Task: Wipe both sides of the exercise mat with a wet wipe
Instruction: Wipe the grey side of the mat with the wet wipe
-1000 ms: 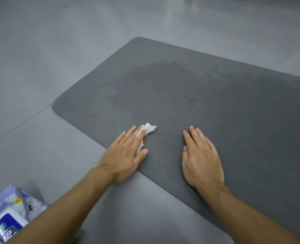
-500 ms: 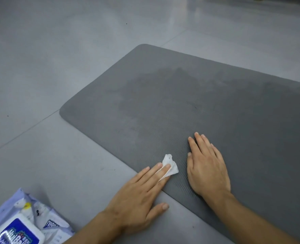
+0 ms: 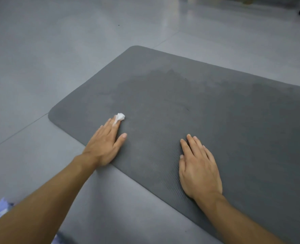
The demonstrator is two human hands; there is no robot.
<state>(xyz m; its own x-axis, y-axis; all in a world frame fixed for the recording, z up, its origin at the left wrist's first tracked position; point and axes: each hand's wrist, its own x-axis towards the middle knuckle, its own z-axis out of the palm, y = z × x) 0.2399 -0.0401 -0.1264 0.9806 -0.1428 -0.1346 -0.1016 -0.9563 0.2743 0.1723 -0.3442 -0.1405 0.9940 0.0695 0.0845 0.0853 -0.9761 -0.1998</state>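
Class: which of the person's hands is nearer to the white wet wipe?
Left. The left hand presses the wet wipe under its straight fingertips. The right hand lies flat on the mat, well off to the wipe's right.

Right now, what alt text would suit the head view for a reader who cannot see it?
A person's left hand presses a crumpled white wet wipe under straight fingers onto a grey exercise mat, while the right hand lies flat near the mat's front edge. The mat lies on a grey tiled floor.
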